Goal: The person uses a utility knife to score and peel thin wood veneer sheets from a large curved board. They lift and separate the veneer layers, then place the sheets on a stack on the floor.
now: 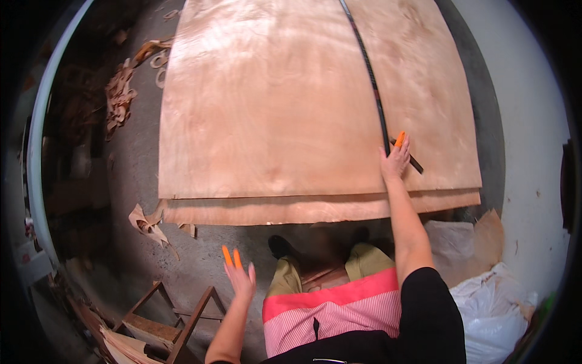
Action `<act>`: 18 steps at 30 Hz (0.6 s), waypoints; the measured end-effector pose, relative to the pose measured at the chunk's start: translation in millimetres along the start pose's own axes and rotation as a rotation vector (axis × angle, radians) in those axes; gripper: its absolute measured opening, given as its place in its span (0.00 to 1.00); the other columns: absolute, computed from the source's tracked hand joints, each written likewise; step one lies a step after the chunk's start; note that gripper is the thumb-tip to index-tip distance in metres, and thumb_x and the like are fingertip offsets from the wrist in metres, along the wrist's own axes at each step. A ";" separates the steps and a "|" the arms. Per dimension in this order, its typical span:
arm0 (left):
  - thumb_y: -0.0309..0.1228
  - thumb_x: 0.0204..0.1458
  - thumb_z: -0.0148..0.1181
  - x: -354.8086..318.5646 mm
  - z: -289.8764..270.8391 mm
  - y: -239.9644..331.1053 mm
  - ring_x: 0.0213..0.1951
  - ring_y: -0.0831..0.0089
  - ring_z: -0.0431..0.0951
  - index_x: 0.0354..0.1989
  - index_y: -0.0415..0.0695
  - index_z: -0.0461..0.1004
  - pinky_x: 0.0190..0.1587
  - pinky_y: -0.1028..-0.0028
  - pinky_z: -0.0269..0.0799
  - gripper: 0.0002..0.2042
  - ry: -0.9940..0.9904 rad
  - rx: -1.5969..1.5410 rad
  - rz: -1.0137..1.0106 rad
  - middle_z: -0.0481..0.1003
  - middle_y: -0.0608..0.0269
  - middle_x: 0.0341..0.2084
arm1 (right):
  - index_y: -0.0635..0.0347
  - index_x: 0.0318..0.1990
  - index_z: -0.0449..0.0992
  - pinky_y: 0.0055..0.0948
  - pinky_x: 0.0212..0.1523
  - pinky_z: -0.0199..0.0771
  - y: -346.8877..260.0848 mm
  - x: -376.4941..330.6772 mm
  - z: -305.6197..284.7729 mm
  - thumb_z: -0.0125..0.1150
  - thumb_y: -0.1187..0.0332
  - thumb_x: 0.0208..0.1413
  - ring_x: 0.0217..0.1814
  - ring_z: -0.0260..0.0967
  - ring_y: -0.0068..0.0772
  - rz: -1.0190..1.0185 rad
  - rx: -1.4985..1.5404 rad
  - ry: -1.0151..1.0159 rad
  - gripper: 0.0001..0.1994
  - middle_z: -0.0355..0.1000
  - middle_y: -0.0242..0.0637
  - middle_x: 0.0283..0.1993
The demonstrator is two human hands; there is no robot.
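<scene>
Evidently the right hand (395, 161) is pressing flat on the long dark straightedge (371, 79) across the veneer sheet (267, 103), at three o'clock; the left hand (241, 278) is hovering open, empty. Steady pressure seems needed next.

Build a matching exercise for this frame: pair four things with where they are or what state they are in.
Things:
1. right hand
2. left hand
3. long dark straightedge
4. wooden stool

Places or states:
A. lower left on the floor
B. lying lengthwise across the veneer sheet
C. raised in the air, holding nothing
D. pressed on the near end of the straightedge

Pairs: 1-D, 2-C, 3-B, 4-A
</scene>
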State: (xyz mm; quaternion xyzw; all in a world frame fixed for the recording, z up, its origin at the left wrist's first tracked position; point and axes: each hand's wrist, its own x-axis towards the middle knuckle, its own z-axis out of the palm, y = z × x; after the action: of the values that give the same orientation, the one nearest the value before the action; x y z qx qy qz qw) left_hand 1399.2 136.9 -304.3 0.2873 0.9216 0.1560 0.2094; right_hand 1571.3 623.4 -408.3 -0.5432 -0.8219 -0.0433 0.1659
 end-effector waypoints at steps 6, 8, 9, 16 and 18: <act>0.37 0.47 0.55 -189.9 -10.5 20.2 0.57 0.45 0.53 0.56 0.37 0.55 0.57 0.53 0.49 0.29 -0.330 -0.091 -0.092 0.47 0.40 0.59 | 0.67 0.48 0.65 0.45 0.45 0.61 77.9 -26.2 -3.9 0.52 0.64 0.45 0.42 0.63 0.53 0.100 -0.051 -0.248 0.22 0.66 0.52 0.39; 0.41 0.47 0.54 -225.2 -12.4 32.0 0.55 0.47 0.57 0.55 0.39 0.57 0.56 0.54 0.52 0.29 -0.352 -0.122 -0.129 0.51 0.41 0.58 | 0.68 0.40 0.70 0.46 0.42 0.65 57.1 -9.2 -36.3 0.53 0.61 0.45 0.42 0.66 0.54 0.460 0.143 -0.459 0.19 0.69 0.55 0.38; 0.42 0.47 0.54 -244.6 -10.9 39.1 0.55 0.47 0.58 0.55 0.40 0.57 0.55 0.55 0.53 0.29 -0.372 -0.107 -0.155 0.53 0.42 0.57 | 0.66 0.40 0.71 0.45 0.42 0.66 85.8 -17.9 -10.4 0.52 0.57 0.47 0.43 0.67 0.54 0.274 -0.045 -0.604 0.20 0.69 0.57 0.39; 0.46 0.47 0.53 -266.6 -1.6 55.4 0.52 0.50 0.62 0.54 0.42 0.59 0.53 0.61 0.59 0.29 -0.311 0.116 -0.081 0.57 0.45 0.55 | 0.67 0.45 0.64 0.40 0.42 0.65 104.1 -46.0 19.0 0.53 0.55 0.50 0.42 0.65 0.51 0.430 0.331 -0.267 0.23 0.66 0.52 0.42; 0.46 0.47 0.53 -274.2 9.3 60.8 0.52 0.50 0.63 0.54 0.42 0.60 0.53 0.61 0.60 0.28 -0.275 0.096 -0.101 0.57 0.45 0.55 | 0.67 0.43 0.64 0.40 0.41 0.66 65.9 -43.2 -4.1 0.54 0.57 0.49 0.40 0.66 0.49 0.467 0.510 -0.426 0.21 0.67 0.50 0.40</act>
State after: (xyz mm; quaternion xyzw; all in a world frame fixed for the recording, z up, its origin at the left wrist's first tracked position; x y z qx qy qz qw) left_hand 1636.8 23.2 -206.2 0.2689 0.9038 0.0602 0.3275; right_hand 1647.4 611.1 -425.4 -0.6536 -0.6768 0.3144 0.1264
